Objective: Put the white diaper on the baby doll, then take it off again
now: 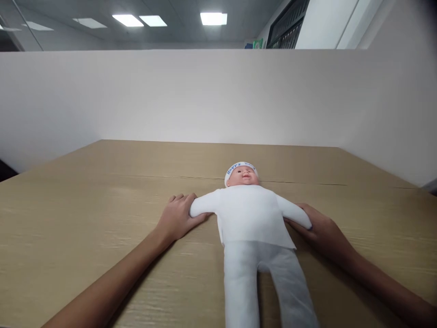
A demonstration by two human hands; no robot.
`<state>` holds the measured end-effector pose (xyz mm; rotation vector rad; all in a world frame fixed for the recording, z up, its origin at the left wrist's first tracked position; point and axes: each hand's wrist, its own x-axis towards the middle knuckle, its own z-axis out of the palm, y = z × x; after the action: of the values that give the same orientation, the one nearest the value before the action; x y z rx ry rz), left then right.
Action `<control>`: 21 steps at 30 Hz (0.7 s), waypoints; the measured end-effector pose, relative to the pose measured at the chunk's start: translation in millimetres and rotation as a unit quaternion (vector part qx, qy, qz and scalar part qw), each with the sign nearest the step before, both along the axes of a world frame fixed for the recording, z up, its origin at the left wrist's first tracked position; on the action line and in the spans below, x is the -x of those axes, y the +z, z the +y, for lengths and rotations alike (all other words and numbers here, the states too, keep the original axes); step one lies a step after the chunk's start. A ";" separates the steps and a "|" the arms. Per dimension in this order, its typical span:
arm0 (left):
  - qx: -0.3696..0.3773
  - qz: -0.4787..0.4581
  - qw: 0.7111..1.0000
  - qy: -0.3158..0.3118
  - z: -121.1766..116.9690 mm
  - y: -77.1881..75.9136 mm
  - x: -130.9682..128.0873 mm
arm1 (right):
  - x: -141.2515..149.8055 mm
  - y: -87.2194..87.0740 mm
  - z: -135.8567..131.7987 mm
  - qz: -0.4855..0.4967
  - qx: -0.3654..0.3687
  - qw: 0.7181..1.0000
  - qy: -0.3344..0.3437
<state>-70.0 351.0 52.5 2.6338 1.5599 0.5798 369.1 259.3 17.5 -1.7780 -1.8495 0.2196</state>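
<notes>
A baby doll (251, 214) in white clothes lies face up on the wooden table, its arms spread and its legs toward me. Blue lettering runs along its white cap (240, 166). At the end of the doll's arm on the left, my left hand (179, 216) is closed round the sleeve, thumb below and fingers beyond. My right hand (316, 228) grips the other sleeve from the outer side, and its fingertips are partly hidden under that arm. The doll's feet fall outside the view.
The light wood table (102, 218) has a thin seam across its far part. White partition walls (218, 95) rise at its back and sides. Beyond the back wall show ceiling lights (213, 18) and a dark grille (288, 23).
</notes>
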 end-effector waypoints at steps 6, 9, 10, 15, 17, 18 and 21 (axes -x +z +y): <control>-0.020 -0.023 1.000 0.002 39.3 -2.5 -5.0 | 1.9 -0.1 37.1 -0.001 -0.027 1.000 -0.001; -0.045 -0.034 0.998 0.005 59.5 -4.2 -8.6 | 1.9 -1.0 54.8 -0.006 -0.048 0.999 0.008; -0.054 -0.037 0.998 0.005 66.3 -5.1 -9.9 | 0.9 -1.5 61.4 -0.009 -0.051 0.999 0.010; -0.092 -0.025 0.995 0.030 102.8 -11.4 -15.5 | -8.7 -5.0 103.5 -0.036 -0.077 0.996 0.001; -0.105 -0.017 0.994 0.037 119.5 -13.0 -16.7 | -12.1 -5.3 123.7 -0.043 -0.084 0.996 0.000; -0.109 -0.017 0.993 0.040 128.1 -13.4 -17.1 | -13.3 -5.0 134.1 -0.043 -0.088 0.995 0.004; -0.114 -0.025 0.992 0.049 152.3 -13.9 -17.6 | -14.4 -3.3 163.7 -0.042 -0.108 0.993 0.021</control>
<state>-52.3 503.3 38.6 2.6864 1.7111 0.8737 383.5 423.0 14.2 -1.6222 -1.8920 -0.0403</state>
